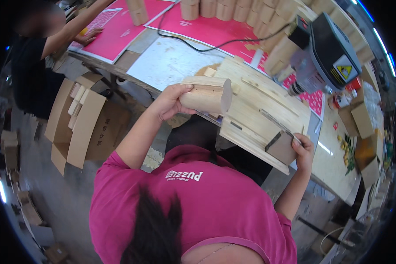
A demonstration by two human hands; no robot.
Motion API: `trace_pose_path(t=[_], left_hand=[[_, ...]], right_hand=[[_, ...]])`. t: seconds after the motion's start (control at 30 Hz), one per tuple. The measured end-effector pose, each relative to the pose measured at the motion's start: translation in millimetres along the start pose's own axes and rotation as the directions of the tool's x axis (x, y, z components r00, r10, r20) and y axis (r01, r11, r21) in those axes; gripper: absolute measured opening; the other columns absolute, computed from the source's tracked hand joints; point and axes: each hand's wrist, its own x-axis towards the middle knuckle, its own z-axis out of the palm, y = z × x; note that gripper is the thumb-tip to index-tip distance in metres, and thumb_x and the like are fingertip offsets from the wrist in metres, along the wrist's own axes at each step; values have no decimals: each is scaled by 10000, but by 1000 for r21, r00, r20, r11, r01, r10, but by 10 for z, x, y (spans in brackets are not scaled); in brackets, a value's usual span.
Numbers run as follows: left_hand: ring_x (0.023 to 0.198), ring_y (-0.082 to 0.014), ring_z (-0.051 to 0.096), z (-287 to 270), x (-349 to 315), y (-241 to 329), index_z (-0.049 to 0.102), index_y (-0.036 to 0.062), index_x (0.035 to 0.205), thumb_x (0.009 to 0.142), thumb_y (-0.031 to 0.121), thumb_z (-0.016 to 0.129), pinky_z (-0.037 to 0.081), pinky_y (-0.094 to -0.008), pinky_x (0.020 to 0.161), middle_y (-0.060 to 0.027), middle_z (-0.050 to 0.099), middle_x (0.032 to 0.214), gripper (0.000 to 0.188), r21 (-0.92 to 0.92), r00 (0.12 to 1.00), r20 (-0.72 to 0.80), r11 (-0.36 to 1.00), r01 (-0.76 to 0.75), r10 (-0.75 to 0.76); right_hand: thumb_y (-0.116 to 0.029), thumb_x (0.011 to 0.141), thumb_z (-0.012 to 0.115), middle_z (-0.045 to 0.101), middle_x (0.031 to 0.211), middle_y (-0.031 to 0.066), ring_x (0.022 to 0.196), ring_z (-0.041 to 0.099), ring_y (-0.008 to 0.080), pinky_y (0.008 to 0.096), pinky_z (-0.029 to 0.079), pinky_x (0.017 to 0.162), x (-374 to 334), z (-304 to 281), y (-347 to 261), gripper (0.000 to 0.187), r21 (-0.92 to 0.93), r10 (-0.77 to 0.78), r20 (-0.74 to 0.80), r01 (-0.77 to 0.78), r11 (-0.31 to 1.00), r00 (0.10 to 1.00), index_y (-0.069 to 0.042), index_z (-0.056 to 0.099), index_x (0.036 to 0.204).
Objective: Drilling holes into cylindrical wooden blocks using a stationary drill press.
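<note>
A pale wooden block [204, 94] with rounded sides and a flat end is gripped in my left hand [174, 103]. A groove with small dark holes runs along its upper side. It is held over the near left edge of a light wooden board jig [255, 101] with raised strips. My right hand [302, 152] is closed at the jig's right end, its fingertips pinching the end of a thin dark bar [275, 121]. Beside those fingers lies a flat brown piece [282, 149]. A drill press [328, 53] stands over the jig's far right, its chuck [295, 89] above the boards.
Several wooden blocks [226, 9] are stacked at the back. A black cable [198, 49] crosses the table. An open carton [86, 127] with pale pieces stands at the left, near another person's arm [72, 28]. More cartons [358, 116] and bottles [339, 100] sit at the right.
</note>
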Motion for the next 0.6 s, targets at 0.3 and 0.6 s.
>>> trace_pose_path(t=[0.3,0.6], left_hand=[[694,-348,627,-446,-286,45,467,72,1150,859,458,325,540,-333,491,-161,597,926,504,-374,995,-86,927,21,-57],[646,-246,598,-1405,-271,820,567,41,912,632,350,707,508,-293,546,-113,595,848,440,546,596,-638,832,-94,487]], right_hand=[[-139,682,677,589,787,12,721,516,99,216,396,676,46,202,-80,262,-208,7,50,4,978,999,14,622,887],[-114,691,697,559,781,-9,705,502,83,204,389,664,-25,212,-156,256,-122,-57,69,65,990,996,13,605,894]])
